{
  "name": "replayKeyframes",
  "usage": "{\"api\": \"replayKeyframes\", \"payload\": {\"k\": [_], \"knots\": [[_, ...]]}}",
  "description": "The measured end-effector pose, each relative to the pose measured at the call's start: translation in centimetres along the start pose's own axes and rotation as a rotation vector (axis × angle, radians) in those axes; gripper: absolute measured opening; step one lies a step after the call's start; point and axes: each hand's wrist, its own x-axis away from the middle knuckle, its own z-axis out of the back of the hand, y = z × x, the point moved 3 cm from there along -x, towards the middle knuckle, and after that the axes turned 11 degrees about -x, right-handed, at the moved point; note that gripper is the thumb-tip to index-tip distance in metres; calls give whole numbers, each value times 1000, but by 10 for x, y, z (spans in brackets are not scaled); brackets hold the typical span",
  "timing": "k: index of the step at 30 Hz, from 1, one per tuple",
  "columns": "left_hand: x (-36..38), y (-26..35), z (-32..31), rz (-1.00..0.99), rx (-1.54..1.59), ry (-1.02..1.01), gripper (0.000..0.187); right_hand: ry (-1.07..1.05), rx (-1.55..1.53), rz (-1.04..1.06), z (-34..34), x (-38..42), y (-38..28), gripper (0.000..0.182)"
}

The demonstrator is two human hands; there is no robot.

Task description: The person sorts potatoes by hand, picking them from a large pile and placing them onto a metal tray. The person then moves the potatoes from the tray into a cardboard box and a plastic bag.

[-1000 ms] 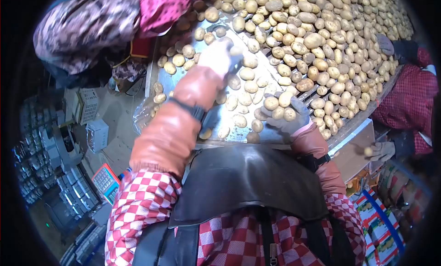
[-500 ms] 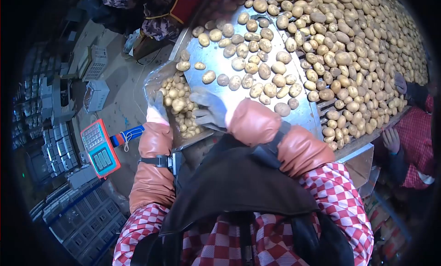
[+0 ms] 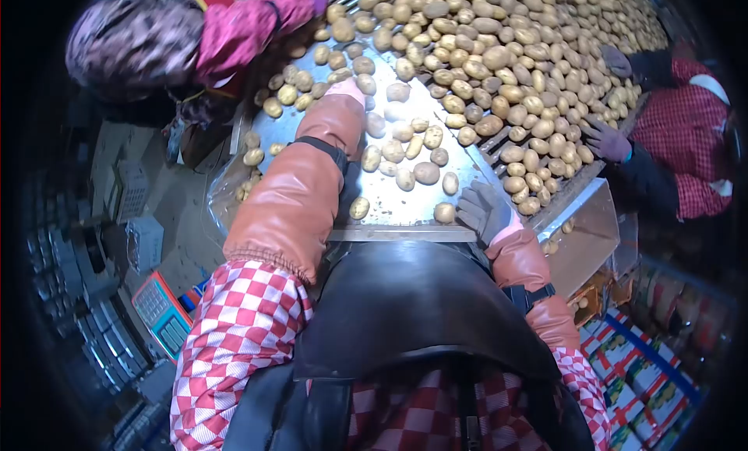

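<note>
In the head view, loose potatoes (image 3: 405,151) lie scattered over the table between the left hand (image 3: 350,90) and the right hand (image 3: 485,209). The brown left sleeve (image 3: 280,202) crosses the table's left part and hides what is under it. I cannot tell how the left hand's fingers stand; the right hand's are loosely spread beside a single potato (image 3: 444,212) at the near edge. A pink sleeve (image 3: 241,38) reaches in at upper left, and a co-worker's gloved hand (image 3: 610,141) rests by the pile (image 3: 538,69) at right. The table (image 3: 382,205) is shiny metal, bordered by dark slats (image 3: 492,149). An orange-framed keypad device (image 3: 161,315) and a white crate (image 3: 145,244) stand left; red-and-white cartons (image 3: 635,385) sit lower right.
</note>
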Motion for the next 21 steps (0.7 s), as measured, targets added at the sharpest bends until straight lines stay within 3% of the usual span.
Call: {"api": "replayKeyframes", "payload": {"k": [3, 5, 6, 7, 9, 11, 13, 14, 15, 16, 19, 21], "knots": [[-34, 1, -5, 19, -386, 14, 47, 23, -124, -28, 20, 14, -4, 47], [-33, -7, 4, 100, 201, -155, 40, -150, -223, -18, 32, 7, -3, 47], [-57, -28, -8, -46, 300, -114, 37, -197, -142, 7, 27, 7, -4, 49], [-104, -68, -43, -56, 354, 78, 35, -195, -153, -1, 27, 2, -3, 49], [26, 3, -1, 141, 814, -75, 34, -404, -105, -45, 17, -12, -5, 49], [52, 29, -31, -114, 370, -181, 37, -368, -164, -83, -13, -4, -8, 49], [91, 62, -44, -404, 175, -223, 38, -430, -330, -85, -38, -2, -12, 42], [97, 82, -39, -329, 144, -254, 41, -578, -415, -175, -29, -35, -6, 46], [100, 99, -36, -255, 114, -282, 45, -574, -416, -171, -24, -49, -5, 46], [92, 104, -45, -400, -118, -38, 50, -557, -433, -197, -21, -59, -4, 48], [56, 104, -92, -383, -333, 6, 45, -544, -580, -258, -17, -58, -12, 52], [58, 107, -93, -440, -312, 17, 42, -520, -590, -51, -23, -38, -28, 54]]}}
